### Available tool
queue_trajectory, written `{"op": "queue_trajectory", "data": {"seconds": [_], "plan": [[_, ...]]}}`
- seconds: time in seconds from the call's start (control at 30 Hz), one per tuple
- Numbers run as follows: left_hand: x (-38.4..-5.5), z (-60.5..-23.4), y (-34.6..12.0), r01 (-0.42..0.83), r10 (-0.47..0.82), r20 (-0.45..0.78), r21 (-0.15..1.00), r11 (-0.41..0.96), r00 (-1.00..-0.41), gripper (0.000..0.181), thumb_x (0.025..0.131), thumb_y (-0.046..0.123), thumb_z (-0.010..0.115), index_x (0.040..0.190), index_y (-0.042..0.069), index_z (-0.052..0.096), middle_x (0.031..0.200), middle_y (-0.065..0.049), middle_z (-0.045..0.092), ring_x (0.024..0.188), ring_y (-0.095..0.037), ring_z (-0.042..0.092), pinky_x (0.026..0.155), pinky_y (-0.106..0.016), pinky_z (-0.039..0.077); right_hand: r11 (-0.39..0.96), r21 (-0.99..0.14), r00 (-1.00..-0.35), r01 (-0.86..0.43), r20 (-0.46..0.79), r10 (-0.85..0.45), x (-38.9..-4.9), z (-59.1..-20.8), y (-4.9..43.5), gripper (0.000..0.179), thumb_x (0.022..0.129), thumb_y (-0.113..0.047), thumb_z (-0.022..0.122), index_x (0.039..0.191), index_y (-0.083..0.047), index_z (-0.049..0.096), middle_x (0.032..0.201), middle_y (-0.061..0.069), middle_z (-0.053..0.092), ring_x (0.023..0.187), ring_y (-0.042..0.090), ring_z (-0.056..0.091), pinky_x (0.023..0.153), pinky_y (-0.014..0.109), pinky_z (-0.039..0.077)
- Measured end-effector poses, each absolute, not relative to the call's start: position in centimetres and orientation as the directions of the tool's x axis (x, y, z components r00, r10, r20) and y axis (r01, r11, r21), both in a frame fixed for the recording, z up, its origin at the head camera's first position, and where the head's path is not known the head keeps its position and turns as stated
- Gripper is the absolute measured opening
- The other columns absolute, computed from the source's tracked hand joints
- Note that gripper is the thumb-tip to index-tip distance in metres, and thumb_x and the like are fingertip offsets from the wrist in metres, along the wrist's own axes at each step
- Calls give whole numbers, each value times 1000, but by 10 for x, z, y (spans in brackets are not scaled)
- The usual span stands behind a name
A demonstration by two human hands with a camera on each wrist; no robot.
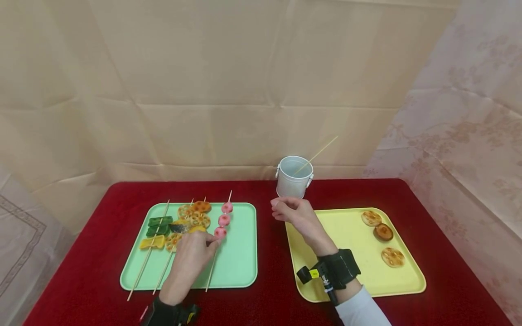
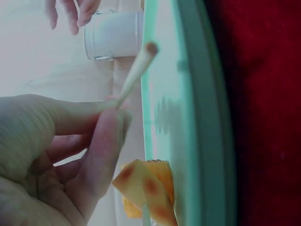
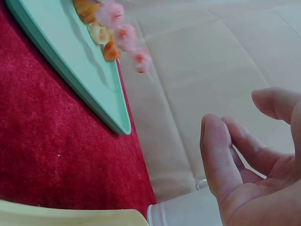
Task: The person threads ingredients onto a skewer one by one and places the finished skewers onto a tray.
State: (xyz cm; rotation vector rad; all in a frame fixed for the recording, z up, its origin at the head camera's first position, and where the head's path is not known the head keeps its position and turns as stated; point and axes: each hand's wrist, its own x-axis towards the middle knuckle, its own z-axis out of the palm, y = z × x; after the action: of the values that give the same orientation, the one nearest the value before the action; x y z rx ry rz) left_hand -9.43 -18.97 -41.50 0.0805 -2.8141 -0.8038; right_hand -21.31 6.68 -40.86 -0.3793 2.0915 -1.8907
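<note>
My left hand [image 1: 191, 253] pinches a wooden skewer [image 2: 135, 75] between thumb and fingertips, just below the pink pieces on it. Three round pink pieces [image 1: 224, 220] are threaded along its upper part, and the right wrist view shows them raised off the green tray [image 1: 240, 267]. Beside that hand lie other loaded skewers, with green pieces [image 1: 159, 221], a yellow piece [image 1: 152, 242] and lotus root slices [image 1: 200, 219]. My right hand [image 1: 302, 222] hovers in front of the white bucket [image 1: 290, 186], its fingers loosely bent and nothing between them.
One bare stick [image 1: 324, 147] leans out of the bucket at the back. On the right, a yellow tray [image 1: 338, 226] bears two lotus root slices [image 1: 393, 257] and a brown mushroom cap [image 1: 383, 232]. Red cloth [image 1: 271, 262] covers the table; a beige curtain hangs behind it.
</note>
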Motion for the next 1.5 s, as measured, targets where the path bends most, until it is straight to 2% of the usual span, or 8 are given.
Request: {"op": "queue_trajectory", "data": {"seconds": [0.23, 0.5, 0.8, 0.97, 1.03, 1.13, 1.33, 1.5], "plan": [[-95, -418, -189, 6, -87, 183, 456, 890, -979, 52, 85, 2, 80, 46, 17, 49, 52, 10, 26, 54, -10, 25, 53, -26, 22, 117, -993, -921, 1, -47, -387, -213, -409, 66, 31, 102, -21, 67, 121, 3, 70, 119, 29, 67, 100, 33, 70, 90, 34, 58], [-93, -420, -185, -6, -69, 168, 351, 936, -983, 23, 80, 6, 88, 63, 9, 73, 59, 0, 57, 57, -15, 49, 53, -34, 41, 124, -992, -920, 13, -61, -387, -213, -406, 65, 31, 102, -19, 66, 122, 5, 69, 121, 30, 66, 99, 31, 70, 90, 34, 58], [-88, -402, -182, -30, -118, 204, 392, 920, -972, 40, 90, 20, 83, 55, 14, 65, 49, 7, 31, 50, -12, 31, 48, -28, 24, 135, -991, -918, -9, -45, -394, -213, -402, 68, 36, 102, -19, 65, 126, 8, 66, 120, 27, 68, 100, 32, 70, 90, 35, 58], [-90, -388, -184, -7, -136, 276, 422, 907, -951, 18, 92, 24, 81, 85, 8, 82, 54, 3, 49, 49, -12, 37, 44, -28, 26, 151, -988, -918, -14, -47, -394, -213, -402, 68, 36, 102, -20, 66, 127, 6, 66, 121, 26, 68, 99, 29, 69, 89, 36, 59], [-95, -386, -183, 4, -154, 313, 452, 892, -937, 26, 95, 28, 79, 103, 3, 81, 65, -3, 62, 51, -15, 49, 44, -30, 33, 166, -986, -918, -24, -44, -394, -213, -403, 68, 35, 102, -20, 65, 127, 5, 67, 120, 26, 68, 99, 28, 69, 88, 37, 59], [-104, -385, -180, 54, -163, 367, 515, 856, -916, 30, 97, 29, 75, 115, 4, 77, 84, -9, 71, 64, -21, 65, 54, -37, 47, 209, -976, -916, -61, -29, -401, -214, -401, 68, 34, 102, -19, 65, 127, 3, 67, 116, 21, 70, 100, 32, 69, 87, 38, 59], [-119, -385, -171, 68, -245, 353, 681, 729, -903, 34, 94, 23, 78, 122, 5, 73, 105, -10, 70, 87, -26, 70, 74, -45, 53, 337, -924, -903, -184, 24, -429, -226, -392, 77, 29, 100, -18, 66, 121, 2, 71, 107, 16, 73, 98, 40, 70, 84, 48, 60], [-126, -391, -163, 58, -342, 312, 808, 587, -887, 30, 96, 23, 75, 120, 5, 72, 109, -10, 71, 90, -25, 71, 79, -41, 54, 437, -862, -919, -257, 77, -387, -252, -381, 98, 31, 101, -18, 65, 119, 6, 71, 100, 19, 74, 84, 33, 71, 73, 36, 59]]}}
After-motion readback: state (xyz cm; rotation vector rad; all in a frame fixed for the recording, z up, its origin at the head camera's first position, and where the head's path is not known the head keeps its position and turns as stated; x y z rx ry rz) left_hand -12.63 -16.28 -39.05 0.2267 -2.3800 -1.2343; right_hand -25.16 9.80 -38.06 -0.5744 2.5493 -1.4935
